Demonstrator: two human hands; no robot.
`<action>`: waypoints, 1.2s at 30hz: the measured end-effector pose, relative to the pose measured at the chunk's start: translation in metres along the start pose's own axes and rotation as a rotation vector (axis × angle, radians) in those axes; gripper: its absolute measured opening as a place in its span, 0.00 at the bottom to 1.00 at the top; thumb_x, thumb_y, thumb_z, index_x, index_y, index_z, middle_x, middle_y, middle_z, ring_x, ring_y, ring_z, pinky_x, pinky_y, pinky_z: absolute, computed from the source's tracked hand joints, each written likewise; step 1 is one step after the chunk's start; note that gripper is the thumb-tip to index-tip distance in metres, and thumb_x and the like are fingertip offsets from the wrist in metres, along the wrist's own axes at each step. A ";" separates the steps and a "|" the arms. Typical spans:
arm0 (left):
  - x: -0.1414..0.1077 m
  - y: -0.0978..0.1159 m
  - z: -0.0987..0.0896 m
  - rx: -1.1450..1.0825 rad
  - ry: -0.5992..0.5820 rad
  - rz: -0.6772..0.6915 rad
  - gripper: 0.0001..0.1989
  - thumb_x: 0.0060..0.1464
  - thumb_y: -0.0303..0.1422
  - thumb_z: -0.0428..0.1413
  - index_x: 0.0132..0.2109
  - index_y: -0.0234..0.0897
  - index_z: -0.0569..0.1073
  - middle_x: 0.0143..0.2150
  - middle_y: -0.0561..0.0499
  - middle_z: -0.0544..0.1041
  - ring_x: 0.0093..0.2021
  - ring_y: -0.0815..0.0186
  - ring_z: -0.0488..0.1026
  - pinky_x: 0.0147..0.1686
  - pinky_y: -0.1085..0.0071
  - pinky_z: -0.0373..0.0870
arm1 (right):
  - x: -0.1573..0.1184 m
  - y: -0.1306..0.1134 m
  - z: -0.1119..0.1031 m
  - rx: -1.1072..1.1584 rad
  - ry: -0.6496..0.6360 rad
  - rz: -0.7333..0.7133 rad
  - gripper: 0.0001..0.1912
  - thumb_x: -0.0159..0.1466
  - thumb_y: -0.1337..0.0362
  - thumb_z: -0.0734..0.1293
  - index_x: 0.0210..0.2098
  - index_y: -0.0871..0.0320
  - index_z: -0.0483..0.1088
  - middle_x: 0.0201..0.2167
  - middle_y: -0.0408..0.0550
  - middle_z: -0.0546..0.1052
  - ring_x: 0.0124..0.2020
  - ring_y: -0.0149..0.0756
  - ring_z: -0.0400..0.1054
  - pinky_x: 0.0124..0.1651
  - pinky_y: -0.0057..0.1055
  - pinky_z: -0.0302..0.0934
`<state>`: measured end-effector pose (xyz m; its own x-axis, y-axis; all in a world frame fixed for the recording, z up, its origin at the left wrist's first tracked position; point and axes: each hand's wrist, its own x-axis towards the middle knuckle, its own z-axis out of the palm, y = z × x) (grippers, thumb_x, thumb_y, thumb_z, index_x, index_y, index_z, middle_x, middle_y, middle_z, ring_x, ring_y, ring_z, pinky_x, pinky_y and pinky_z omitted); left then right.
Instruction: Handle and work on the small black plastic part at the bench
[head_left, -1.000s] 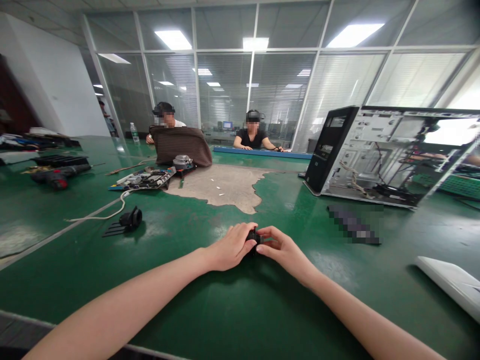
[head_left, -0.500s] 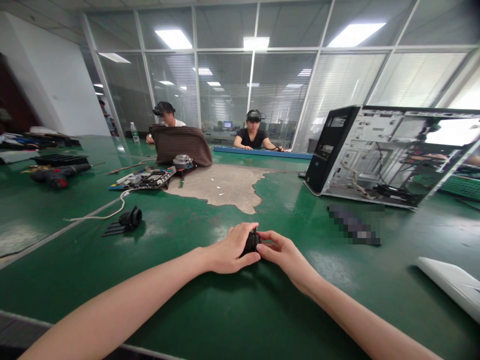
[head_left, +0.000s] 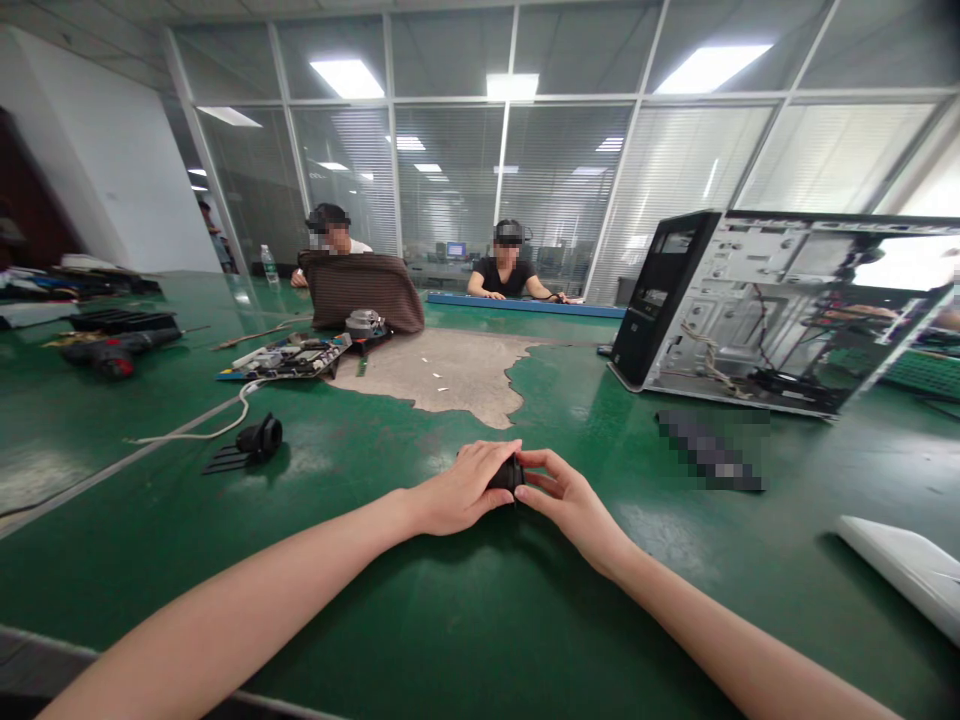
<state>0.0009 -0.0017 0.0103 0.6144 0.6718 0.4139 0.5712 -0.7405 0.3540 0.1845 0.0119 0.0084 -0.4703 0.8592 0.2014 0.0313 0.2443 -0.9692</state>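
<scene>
Between my hands, at the middle of the green table (head_left: 450, 610), is a small black round part (head_left: 505, 474). My left hand (head_left: 466, 488) is closed around its left side, fingers over the top and thumb in front. My right hand (head_left: 556, 492) grips the right side of the same part with curved fingers and thumb. Fingers cover much of the part, so its full shape is hidden. A similar black part with flat prongs (head_left: 259, 437) lies on the table to the left of my hands.
An open computer case (head_left: 675, 320) stands at the right, near a blurred dark object (head_left: 709, 450) and a white object (head_left: 900, 570). Back left are a circuit board (head_left: 296, 357), brown cloth-like cover (head_left: 364, 290), and power drill (head_left: 112, 350). Two people sit across the table.
Both hands have shifted very slightly upward with the black part, and the thin upright edge between them now shows less. The hold of both hands stays the same.
</scene>
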 end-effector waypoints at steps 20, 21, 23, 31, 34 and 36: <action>-0.004 0.009 0.000 -0.064 -0.017 -0.078 0.37 0.44 0.45 0.57 0.56 0.38 0.49 0.53 0.40 0.59 0.50 0.53 0.61 0.48 0.55 0.58 | -0.009 -0.001 0.003 0.020 -0.074 -0.019 0.17 0.49 0.61 0.69 0.35 0.55 0.60 0.39 0.44 0.67 0.43 0.35 0.64 0.46 0.36 0.61; -0.004 0.009 0.000 -0.061 -0.009 -0.086 0.37 0.43 0.44 0.58 0.56 0.38 0.49 0.53 0.40 0.59 0.50 0.53 0.61 0.48 0.55 0.58 | -0.009 -0.002 0.003 0.015 -0.079 -0.016 0.16 0.50 0.61 0.69 0.35 0.55 0.60 0.40 0.44 0.68 0.43 0.35 0.65 0.46 0.35 0.61; -0.004 0.009 0.001 -0.057 0.007 -0.085 0.34 0.46 0.41 0.56 0.56 0.39 0.49 0.53 0.41 0.60 0.50 0.54 0.60 0.48 0.56 0.58 | -0.009 -0.003 0.003 -0.016 -0.070 0.002 0.14 0.53 0.60 0.67 0.35 0.56 0.60 0.39 0.44 0.68 0.41 0.34 0.66 0.45 0.35 0.62; -0.004 0.010 0.002 -0.021 0.025 -0.068 0.33 0.48 0.42 0.55 0.56 0.37 0.48 0.52 0.40 0.60 0.51 0.55 0.60 0.48 0.57 0.58 | -0.007 0.001 0.005 -0.148 -0.036 -0.037 0.13 0.57 0.61 0.62 0.41 0.55 0.60 0.42 0.47 0.66 0.44 0.35 0.64 0.46 0.36 0.61; -0.003 0.009 0.002 -0.029 0.032 -0.082 0.33 0.48 0.42 0.54 0.56 0.37 0.48 0.52 0.40 0.60 0.50 0.55 0.61 0.47 0.57 0.59 | -0.008 0.000 0.004 -0.109 -0.092 -0.062 0.12 0.56 0.62 0.63 0.39 0.55 0.60 0.41 0.46 0.66 0.46 0.35 0.63 0.47 0.36 0.61; -0.003 0.009 0.003 -0.035 0.035 -0.088 0.33 0.48 0.42 0.54 0.56 0.38 0.48 0.52 0.41 0.60 0.50 0.55 0.61 0.47 0.57 0.59 | -0.008 -0.001 0.004 -0.061 -0.123 -0.082 0.12 0.56 0.62 0.64 0.39 0.55 0.60 0.41 0.45 0.66 0.46 0.35 0.63 0.47 0.34 0.61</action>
<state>0.0050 -0.0103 0.0098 0.5425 0.7339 0.4089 0.6027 -0.6790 0.4191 0.1848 0.0025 0.0072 -0.5780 0.7747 0.2564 0.0407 0.3412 -0.9391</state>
